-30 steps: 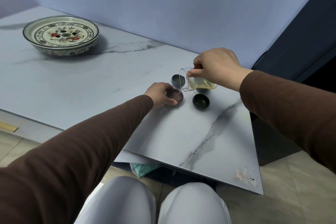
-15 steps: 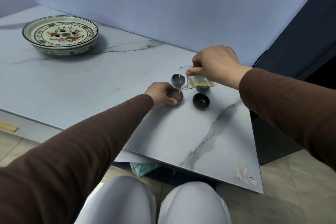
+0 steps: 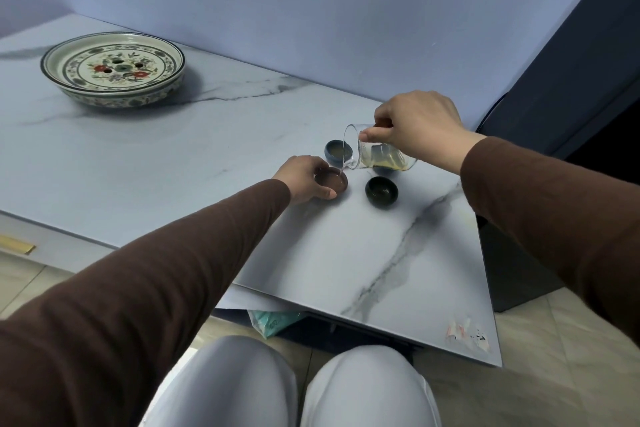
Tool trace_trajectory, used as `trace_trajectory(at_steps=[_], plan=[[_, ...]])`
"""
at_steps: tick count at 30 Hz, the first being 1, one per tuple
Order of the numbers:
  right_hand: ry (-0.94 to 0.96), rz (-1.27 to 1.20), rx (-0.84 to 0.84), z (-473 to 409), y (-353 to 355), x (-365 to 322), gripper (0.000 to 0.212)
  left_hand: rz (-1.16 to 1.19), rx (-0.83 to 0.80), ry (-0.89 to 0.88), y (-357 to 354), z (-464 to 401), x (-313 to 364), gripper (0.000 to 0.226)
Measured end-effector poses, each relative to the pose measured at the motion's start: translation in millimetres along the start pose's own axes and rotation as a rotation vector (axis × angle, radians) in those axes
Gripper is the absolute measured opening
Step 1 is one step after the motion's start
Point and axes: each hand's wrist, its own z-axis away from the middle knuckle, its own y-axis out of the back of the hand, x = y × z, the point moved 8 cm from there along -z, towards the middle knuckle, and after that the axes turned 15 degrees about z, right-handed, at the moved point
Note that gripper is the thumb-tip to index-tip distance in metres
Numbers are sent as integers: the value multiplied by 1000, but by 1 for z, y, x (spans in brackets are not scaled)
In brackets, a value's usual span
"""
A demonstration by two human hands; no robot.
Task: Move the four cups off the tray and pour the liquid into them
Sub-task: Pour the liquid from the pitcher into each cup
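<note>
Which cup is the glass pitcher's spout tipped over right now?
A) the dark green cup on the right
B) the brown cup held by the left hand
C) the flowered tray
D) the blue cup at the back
B: the glass pitcher, tilted by the right hand, has its lip right above the brown cup, which the left hand steadies.

Lilac wall [image 3: 311, 10], marble table [image 3: 138, 166], tiled floor [image 3: 536, 392]
</note>
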Motion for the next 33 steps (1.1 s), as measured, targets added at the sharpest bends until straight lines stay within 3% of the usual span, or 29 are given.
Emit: trace_trajectory(at_steps=[10, 14, 18, 22, 27, 33], plan=[[-407, -640, -129, 40, -71, 63, 59, -15, -5, 14, -3, -2, -1, 72], [-497, -805, -144, 51, -88, 90, 57, -32, 30, -72, 4, -10, 15, 80], [-539, -683, -116, 54, -93, 119, 65, -58, 81, -231, 6, -30, 49, 66], [-490, -500, -120, 48, -94, 136, 65, -125, 18, -308, -12, -60, 77, 62], [-419, -337, -111, 34, -95, 146, 60, -317, -104, -253, -40, -97, 85, 73], [-354, -234, -119, 14, -95, 143, 57, -267, -197, -119, -62, -121, 69, 86]])
